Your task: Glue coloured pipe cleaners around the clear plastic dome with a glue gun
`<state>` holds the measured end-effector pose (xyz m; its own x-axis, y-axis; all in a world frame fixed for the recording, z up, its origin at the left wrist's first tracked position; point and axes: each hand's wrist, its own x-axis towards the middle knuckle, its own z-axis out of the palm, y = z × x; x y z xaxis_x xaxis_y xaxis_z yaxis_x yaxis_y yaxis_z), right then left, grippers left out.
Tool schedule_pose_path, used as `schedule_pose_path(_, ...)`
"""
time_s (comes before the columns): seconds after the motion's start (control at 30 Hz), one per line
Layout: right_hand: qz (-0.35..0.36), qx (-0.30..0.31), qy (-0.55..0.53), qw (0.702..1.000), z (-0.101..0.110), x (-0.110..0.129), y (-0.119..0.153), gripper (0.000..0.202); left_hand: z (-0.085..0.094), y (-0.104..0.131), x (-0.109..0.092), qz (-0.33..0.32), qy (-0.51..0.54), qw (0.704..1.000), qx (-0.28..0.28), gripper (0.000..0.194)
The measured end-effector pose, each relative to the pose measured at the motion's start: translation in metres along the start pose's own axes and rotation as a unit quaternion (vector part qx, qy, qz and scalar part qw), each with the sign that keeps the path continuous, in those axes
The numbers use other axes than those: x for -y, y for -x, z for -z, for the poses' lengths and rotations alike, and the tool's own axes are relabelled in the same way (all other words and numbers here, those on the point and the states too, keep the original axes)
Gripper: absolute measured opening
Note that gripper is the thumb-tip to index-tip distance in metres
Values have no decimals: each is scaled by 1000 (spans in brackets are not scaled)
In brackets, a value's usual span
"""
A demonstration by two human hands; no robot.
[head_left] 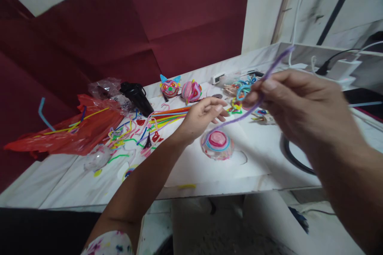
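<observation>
Between the thumb and fingers of my right hand (302, 105) is a fuzzy purple pipe cleaner (279, 59), slanting from upper right down to lower left. Its lower end reaches the rim of a clear dome (218, 146), where I cannot tell whether it is attached. The dome rests on a white sheet (191, 167) and has pink, red and blue rings wound round its top. My left hand (201, 118) hovers behind the dome with its fingers loosely apart, close to the purple strand and holding nothing I can see.
Bundled pipe cleaners (167, 118) and loose pieces lie left. Beyond are a red plastic bag (86, 127), a black container (137, 97) and two decorated balls, one an eared figure (170, 87). A black ring (295, 159) and a white charger (344, 67) are right.
</observation>
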<state>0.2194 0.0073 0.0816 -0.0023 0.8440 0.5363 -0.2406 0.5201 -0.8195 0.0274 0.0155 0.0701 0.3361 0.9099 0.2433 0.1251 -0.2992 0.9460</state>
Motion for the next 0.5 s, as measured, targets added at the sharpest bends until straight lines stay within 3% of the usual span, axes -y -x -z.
schedule_pose_path(0.1, -93, 13, 54, 994, 25, 3, 6, 27, 12, 4, 23, 1, -87, 996, -30, 17)
schedule_pose_path(0.2, -159, 110, 223, 955, 43, -17, 15, 42, 16, 12, 45, -2, -218, 976, -6, 19)
schedule_pose_path(0.3, -133, 177, 344, 913, 45, -48, 24, 43, 16, 19, 56, -22, -281, 959, 36, 32)
schedule_pose_path(0.5, -102, 128, 432, 887, 30, -87, 37, 26, 14, 17, 61, -11, -301, 950, 84, 69)
